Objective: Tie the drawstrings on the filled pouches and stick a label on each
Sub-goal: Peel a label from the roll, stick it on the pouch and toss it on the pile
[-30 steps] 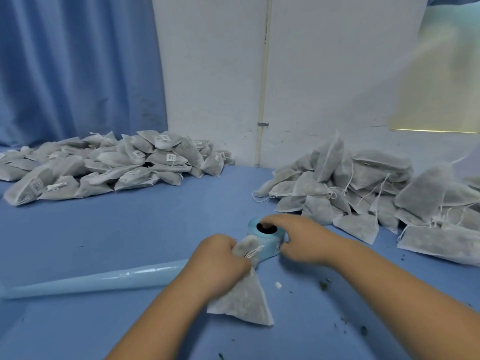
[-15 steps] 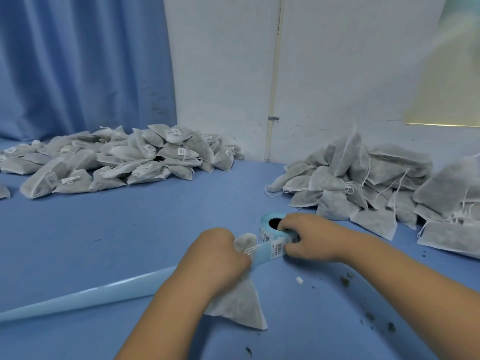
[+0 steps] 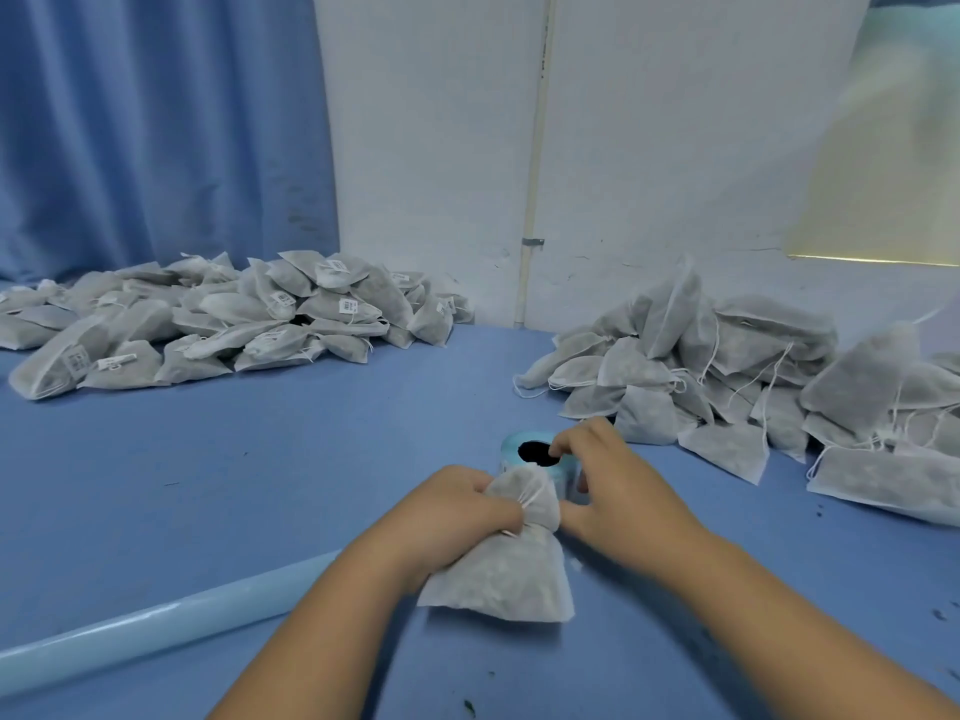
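The filled pouch (image 3: 498, 579) stands on the blue table (image 3: 291, 459) with its neck gathered. The left hand (image 3: 457, 511) grips that neck, its fingers curled tight round the bunched fabric where the white drawstring (image 3: 525, 504) shows. The body of the pouch spreads out below those fingers. Just beyond them, touching the top of the pouch, sits the pale blue label roll (image 3: 535, 459), upright with its dark core facing up. The right hand (image 3: 618, 491) holds it, fingers bent over the rim and side of the roll, one fingertip at the edge of the core. A glossy backing strip (image 3: 156, 621) runs away to the left of the left hand's fingers. Well beyond the left fingers lies a pile of labelled pouches (image 3: 234, 324). Past the right fingers lies a pile of unlabelled pouches (image 3: 727, 376) with loose strings, against a white wall (image 3: 675, 148).
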{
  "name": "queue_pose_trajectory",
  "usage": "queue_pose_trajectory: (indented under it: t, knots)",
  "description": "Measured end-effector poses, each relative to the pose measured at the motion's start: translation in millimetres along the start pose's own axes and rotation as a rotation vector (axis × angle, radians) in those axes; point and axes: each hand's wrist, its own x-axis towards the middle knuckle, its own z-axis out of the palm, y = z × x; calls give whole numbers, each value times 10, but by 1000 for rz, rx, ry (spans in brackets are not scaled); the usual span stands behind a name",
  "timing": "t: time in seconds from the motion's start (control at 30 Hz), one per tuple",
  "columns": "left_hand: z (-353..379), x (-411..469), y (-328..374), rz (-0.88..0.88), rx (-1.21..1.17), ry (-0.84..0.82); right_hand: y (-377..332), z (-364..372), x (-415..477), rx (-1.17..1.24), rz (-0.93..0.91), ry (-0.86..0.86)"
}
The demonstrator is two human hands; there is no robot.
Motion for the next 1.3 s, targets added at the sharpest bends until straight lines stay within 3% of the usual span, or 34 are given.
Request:
queue_pose_trajectory:
  t: [0.1, 0.2, 0.37, 0.5, 0.87, 1.1, 1.3]
  knots:
    - [-43, 9, -35, -37, -144, -63, -83, 112, -137, 101, 86, 153]
    - [-70, 24, -62, -69, -289, -120, -123, 220, -179, 147, 137, 175]
    - [-151, 121, -105, -130, -473, -2, -144, 322, -170, 166, 158, 161]
    - [-171, 125, -133, -180, -728, -74, -136, 332, -167, 191, 165, 172]
    - [-133, 74, -84, -192, -607, -79, -190, 299, -175, 252, 221, 180]
    - [-105, -10, -52, -127, -547, -79, -182, 213, -187, 653, 379, 110]
    - [-106, -72, -9, -123, -482, -49, -153, 148, -223, 691, 427, 75]
